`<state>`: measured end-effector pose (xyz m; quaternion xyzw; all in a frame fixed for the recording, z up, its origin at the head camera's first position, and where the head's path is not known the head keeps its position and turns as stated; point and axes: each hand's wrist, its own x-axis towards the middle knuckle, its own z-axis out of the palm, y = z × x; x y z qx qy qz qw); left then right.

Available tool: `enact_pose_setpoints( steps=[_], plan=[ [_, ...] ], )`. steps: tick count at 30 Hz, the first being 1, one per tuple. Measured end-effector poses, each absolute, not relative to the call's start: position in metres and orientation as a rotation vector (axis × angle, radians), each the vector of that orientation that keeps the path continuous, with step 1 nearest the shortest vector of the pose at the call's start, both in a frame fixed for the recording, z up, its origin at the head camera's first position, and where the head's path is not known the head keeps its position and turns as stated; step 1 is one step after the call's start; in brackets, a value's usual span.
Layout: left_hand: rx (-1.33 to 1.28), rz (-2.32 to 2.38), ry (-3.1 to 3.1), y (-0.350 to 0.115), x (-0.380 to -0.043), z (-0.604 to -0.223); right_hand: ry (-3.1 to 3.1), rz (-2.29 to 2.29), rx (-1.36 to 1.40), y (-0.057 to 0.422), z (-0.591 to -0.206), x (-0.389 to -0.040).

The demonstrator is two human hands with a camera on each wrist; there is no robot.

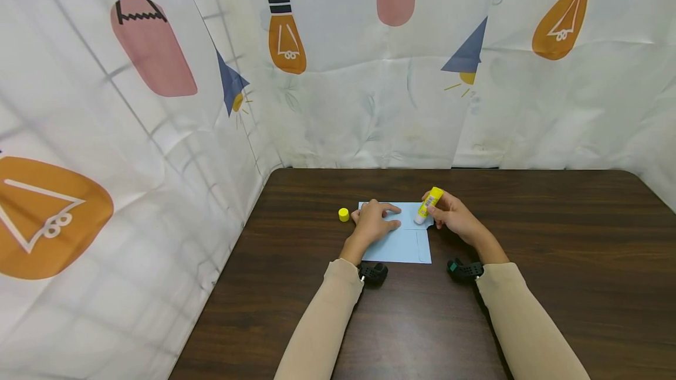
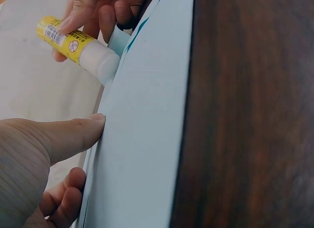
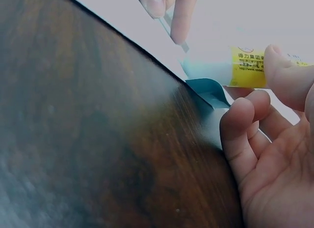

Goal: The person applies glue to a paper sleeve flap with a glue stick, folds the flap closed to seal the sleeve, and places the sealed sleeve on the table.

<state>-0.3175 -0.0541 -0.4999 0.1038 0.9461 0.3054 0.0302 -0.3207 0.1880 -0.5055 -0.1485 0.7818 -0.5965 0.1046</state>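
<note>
A light-blue sheet of folded paper (image 1: pixel 397 246), shaped like an envelope, lies on the table. My left hand (image 1: pixel 372 221) rests on its left part, with thumb and fingers spread. The left thumb (image 2: pixel 73 134) touches the paper's surface in the left wrist view. In my right hand (image 1: pixel 455 216) is a yellow and white glue stick (image 1: pixel 430 204), gripped by the yellow barrel. Its uncapped white end (image 2: pixel 99 61) is down at the paper, near a small flap (image 3: pixel 208 88) that curls up at the edge. Whether the glue tip touches the paper is hidden.
A yellow cap (image 1: pixel 344 214) stands on the dark wooden table (image 1: pixel 554 239), just left of the paper. Black wrist bands (image 1: pixel 373 274) sit at both sleeves. White curtains (image 1: pixel 338 110) with printed lamps hang behind the table and along its left side.
</note>
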Motion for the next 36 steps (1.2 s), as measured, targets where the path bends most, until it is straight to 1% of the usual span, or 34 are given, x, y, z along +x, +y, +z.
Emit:
enact_pose_setpoints(
  steps=[8,36],
  plan=[
    [0.327,0.944,2.917,-0.0542,-0.3171,-0.4993,2.314,-1.785,-0.440,0.1879,-0.5053,-0.3202],
    [0.312,0.945,2.914,-0.0546,-0.3167,-0.4982,2.366,-1.842,-0.268,0.1849,-0.5068,-0.3217]
  ],
)
